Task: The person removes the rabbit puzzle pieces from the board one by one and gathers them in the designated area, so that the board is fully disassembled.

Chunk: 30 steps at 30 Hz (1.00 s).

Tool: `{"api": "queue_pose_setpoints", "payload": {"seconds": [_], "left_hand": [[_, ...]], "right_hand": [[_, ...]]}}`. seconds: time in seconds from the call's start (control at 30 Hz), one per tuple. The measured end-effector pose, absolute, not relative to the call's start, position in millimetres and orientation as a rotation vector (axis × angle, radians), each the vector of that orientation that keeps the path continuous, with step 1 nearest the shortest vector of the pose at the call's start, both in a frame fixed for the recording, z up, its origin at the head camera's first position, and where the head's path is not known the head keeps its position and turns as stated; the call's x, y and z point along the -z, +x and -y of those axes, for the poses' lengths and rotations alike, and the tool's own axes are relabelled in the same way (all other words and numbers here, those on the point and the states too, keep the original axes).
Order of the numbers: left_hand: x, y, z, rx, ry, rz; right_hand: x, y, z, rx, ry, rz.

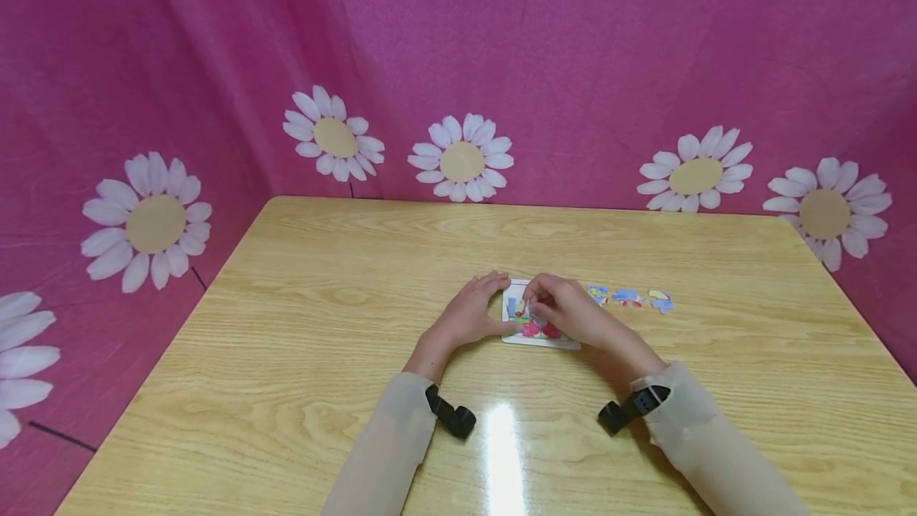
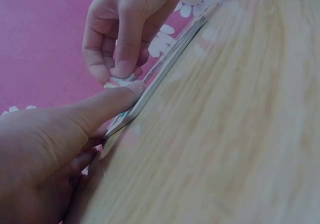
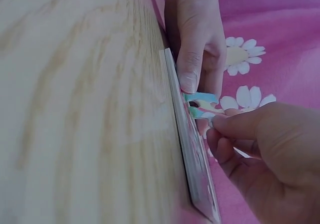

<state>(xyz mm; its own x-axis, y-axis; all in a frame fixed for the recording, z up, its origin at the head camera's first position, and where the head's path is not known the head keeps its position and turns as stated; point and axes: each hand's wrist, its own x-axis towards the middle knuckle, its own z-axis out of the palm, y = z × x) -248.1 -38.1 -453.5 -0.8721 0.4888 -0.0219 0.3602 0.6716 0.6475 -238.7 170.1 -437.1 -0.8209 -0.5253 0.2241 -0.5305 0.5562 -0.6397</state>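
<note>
Puzzle board [image 1: 540,342]: lying flat on the table [image 1: 344,301]. With left hand [image 1: 466,313], touching its left side, thumb and fingers spread. With right hand [image 1: 573,310], pinching a puzzle piece [image 2: 122,80] over it. Lying farther right: loose pieces [image 1: 626,298].

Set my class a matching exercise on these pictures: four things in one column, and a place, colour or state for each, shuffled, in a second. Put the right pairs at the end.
Column one
1. Left hand
2. Right hand
3. Loose puzzle pieces
4. Cloth backdrop

Column two
A. Pinching a puzzle piece
B. Pink, with white-petalled flowers
C. Thumb on the left part of the puzzle board
D. In a row on the wooden table, to the right of the board

Right pairs: 1-C, 2-A, 3-D, 4-B
</note>
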Motion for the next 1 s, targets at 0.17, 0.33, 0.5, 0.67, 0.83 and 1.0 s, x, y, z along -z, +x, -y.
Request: {"api": "queue_pose_setpoints", "payload": {"seconds": [0.17,0.33,0.5,0.67,0.83,1.0], "left_hand": [[452.3,-247.7,37.0,-0.975,0.682,-2.686],[451.5,-246.8,36.9,-0.981,0.654,-2.678],[453.0,-246.9,36.3,-0.984,0.639,-2.680],[453.3,-247.0,36.1,-0.980,0.638,-2.682],[452.1,-246.1,36.7,-0.972,0.647,-2.678],[451.6,-245.5,37.2,-0.975,0.649,-2.677]], "right_hand": [[439.5,-236.3,-179.2,-1.278,0.900,2.743],[440.4,-233.5,-190.9,-1.243,0.843,2.785],[440.3,-230.7,-201.8,-1.244,0.801,2.793],[441.9,-228.0,-213.0,-1.228,0.787,2.787],[442.7,-224.2,-223.8,-1.199,0.781,2.775],[443.7,-220.6,-233.7,-1.200,0.776,2.740]]}}
